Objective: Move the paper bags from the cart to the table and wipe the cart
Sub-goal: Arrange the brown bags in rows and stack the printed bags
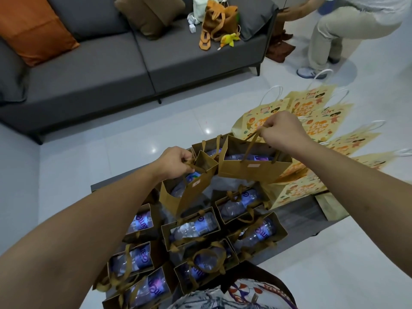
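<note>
In the head view, the left hand point(176, 162) is pinching the dark cord handles of a small brown paper bag point(187, 190) at frame centre, while the right hand point(282, 130) is gripping the handles of a wider brown paper bag point(252, 168) just right of it — both hanging above the dark table point(296, 216). Below them, more brown paper bags holding clear plastic bottles point(196, 228) are standing in rows, with flat yellow printed bags point(321, 121) fanning out at the right edge.

The paper bags point(191, 228) hide most of the dark surface point(296, 217) beneath them.
</note>
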Tool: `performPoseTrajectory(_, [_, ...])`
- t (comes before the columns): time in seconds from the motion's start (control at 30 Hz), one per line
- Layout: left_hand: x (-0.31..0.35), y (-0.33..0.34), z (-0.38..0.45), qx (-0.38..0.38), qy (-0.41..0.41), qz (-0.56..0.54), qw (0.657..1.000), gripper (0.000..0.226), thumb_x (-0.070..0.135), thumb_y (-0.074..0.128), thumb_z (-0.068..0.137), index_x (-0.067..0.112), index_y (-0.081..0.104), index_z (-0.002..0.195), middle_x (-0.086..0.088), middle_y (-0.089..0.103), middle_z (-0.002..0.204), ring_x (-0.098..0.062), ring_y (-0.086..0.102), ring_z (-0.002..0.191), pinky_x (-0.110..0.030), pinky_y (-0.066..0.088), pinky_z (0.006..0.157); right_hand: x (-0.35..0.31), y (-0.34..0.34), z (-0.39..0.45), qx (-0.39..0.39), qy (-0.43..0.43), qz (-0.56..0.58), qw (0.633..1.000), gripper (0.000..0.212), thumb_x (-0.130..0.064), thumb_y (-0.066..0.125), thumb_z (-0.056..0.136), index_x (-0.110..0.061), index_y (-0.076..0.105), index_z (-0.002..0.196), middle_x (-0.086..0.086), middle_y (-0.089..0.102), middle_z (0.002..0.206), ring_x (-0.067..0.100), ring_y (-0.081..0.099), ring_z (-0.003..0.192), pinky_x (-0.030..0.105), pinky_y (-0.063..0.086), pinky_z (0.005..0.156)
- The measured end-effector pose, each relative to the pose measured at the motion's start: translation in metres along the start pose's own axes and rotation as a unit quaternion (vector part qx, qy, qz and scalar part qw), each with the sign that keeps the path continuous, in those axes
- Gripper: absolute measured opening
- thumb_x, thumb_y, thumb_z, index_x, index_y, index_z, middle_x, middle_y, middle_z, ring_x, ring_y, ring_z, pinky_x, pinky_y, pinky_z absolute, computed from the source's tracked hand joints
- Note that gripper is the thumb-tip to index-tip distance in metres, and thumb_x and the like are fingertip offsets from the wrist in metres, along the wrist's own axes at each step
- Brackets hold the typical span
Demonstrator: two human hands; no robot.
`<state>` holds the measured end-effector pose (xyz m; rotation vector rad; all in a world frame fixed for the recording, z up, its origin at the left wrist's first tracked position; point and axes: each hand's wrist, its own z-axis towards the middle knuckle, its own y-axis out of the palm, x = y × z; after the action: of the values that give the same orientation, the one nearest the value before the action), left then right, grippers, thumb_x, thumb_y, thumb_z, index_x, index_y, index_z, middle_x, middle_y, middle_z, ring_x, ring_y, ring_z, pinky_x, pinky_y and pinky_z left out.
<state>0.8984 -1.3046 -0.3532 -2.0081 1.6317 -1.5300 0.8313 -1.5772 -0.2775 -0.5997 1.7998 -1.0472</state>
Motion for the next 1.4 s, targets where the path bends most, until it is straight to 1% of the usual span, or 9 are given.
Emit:
performPoseTrajectory(0.3, [-0.021, 0.024, 0.004, -0.01, -0.022, 0.119, 0.993, 0.032, 0.007, 0.073, 0.079, 0.016, 0.048, 0.059, 0.0, 0.047, 0.061, -0.013, 0.043, 0.059, -0.024, 0.034, 0.051, -0.005, -0.011, -0.017, 0.042, -0.011, 0.026, 0.999, 0.037, -0.022, 0.063, 0.094, -0.016, 0.061, 0.058, 0.003, 0.063, 0.08, 0.021, 0.059, 0.086, 0.024, 0.036, 0.063])
performPoseTrajectory(0.53, [-0.063, 0.065, 0.006, -0.016, -0.047, 0.215, 0.975, 0.018, 0.024, 0.066, 0.091, 0.015, 0.06, 0.076, -0.006, 0.062, 0.08, -0.024, 0.061, 0.084, -0.036, 0.05, 0.071, 0.001, 0.005, -0.025, 0.029, -0.004, 0.027, 0.999, 0.036, -0.022, 0.062, 0.092, -0.004, 0.063, 0.06, 0.015, 0.072, 0.092, 0.032, 0.061, 0.111, 0.036, 0.052, 0.086])
performPoseTrajectory(0.67, [-0.079, 0.069, 0.0, -0.038, -0.033, 0.29, 0.956, 0.012, 0.03, 0.059, 0.096, 0.019, 0.062, 0.097, -0.004, 0.059, 0.094, -0.022, 0.057, 0.091, -0.031, 0.044, 0.072, 0.004, 0.023, -0.031, 0.009, -0.003, 0.021, 1.0, 0.032, -0.022, 0.063, 0.094, -0.001, 0.07, 0.071, 0.001, 0.065, 0.08, 0.022, 0.059, 0.083, 0.025, 0.037, 0.062])
performPoseTrajectory(0.77, [-0.084, 0.066, -0.008, -0.014, -0.045, 0.297, 0.954, 0.015, 0.03, 0.055, 0.099, 0.019, 0.064, 0.103, -0.004, 0.061, 0.099, -0.023, 0.058, 0.094, -0.035, 0.052, 0.076, 0.005, 0.036, -0.038, -0.002, -0.008, 0.008, 1.0, 0.034, -0.022, 0.062, 0.094, 0.001, 0.069, 0.07, 0.013, 0.066, 0.072, 0.02, 0.055, 0.064, 0.022, 0.035, 0.052])
performPoseTrajectory(0.9, [-0.078, 0.058, -0.026, 0.043, -0.089, 0.24, 0.966, 0.019, 0.019, 0.056, 0.092, 0.021, 0.07, 0.104, -0.006, 0.068, 0.105, -0.026, 0.063, 0.096, -0.039, 0.056, 0.08, -0.001, 0.046, -0.048, -0.011, -0.008, 0.008, 1.0, 0.032, -0.025, 0.063, 0.093, -0.005, 0.071, 0.07, 0.013, 0.069, 0.074, 0.024, 0.06, 0.068, 0.024, 0.039, 0.055])
performPoseTrajectory(1.03, [-0.047, 0.048, -0.05, 0.149, -0.035, 0.047, 0.987, 0.019, 0.02, 0.056, 0.097, 0.019, 0.068, 0.111, -0.006, 0.069, 0.112, -0.022, 0.063, 0.096, -0.036, 0.053, 0.083, -0.021, 0.046, -0.067, -0.02, -0.023, 0.006, 1.0, 0.035, -0.024, 0.063, 0.095, -0.006, 0.066, 0.065, 0.007, 0.06, 0.063, 0.014, 0.05, 0.059, 0.023, 0.03, 0.051])
performPoseTrajectory(1.13, [-0.006, 0.042, -0.072, 0.134, 0.049, -0.04, 0.989, 0.052, 0.014, 0.065, 0.088, 0.017, 0.054, 0.138, -0.004, 0.056, 0.137, -0.021, 0.049, 0.126, -0.039, 0.043, 0.104, -0.041, 0.046, -0.084, -0.035, -0.041, 0.017, 0.998, 0.036, -0.026, 0.062, 0.096, -0.009, 0.067, 0.065, 0.005, 0.057, 0.062, 0.019, 0.053, 0.061, 0.025, 0.033, 0.052])
performPoseTrajectory(1.23, [0.026, 0.051, -0.09, 0.108, 0.125, -0.01, 0.986, 0.073, 0.028, 0.073, 0.075, 0.025, 0.044, 0.142, -0.001, 0.053, 0.137, -0.02, 0.047, 0.128, -0.043, 0.043, 0.107, -0.062, 0.045, -0.101, -0.041, -0.072, -0.006, 0.997, 0.028, -0.028, 0.063, 0.094, -0.015, 0.07, 0.07, 0.003, 0.063, 0.068, 0.02, 0.059, 0.068, 0.027, 0.041, 0.054])
performPoseTrajectory(1.4, [0.046, 0.054, -0.113, 0.215, 0.101, -0.123, 0.964, 0.016, 0.015, 0.068, 0.086, 0.027, 0.066, 0.097, 0.005, 0.067, 0.091, -0.02, 0.064, 0.093, -0.04, 0.057, 0.079, -0.086, 0.033, -0.138, -0.043, -0.136, 0.005, 0.99, 0.025, -0.02, 0.068, 0.086, -0.028, 0.063, 0.062, -0.006, 0.062, 0.065, 0.012, 0.06, 0.068, 0.025, 0.037, 0.052])
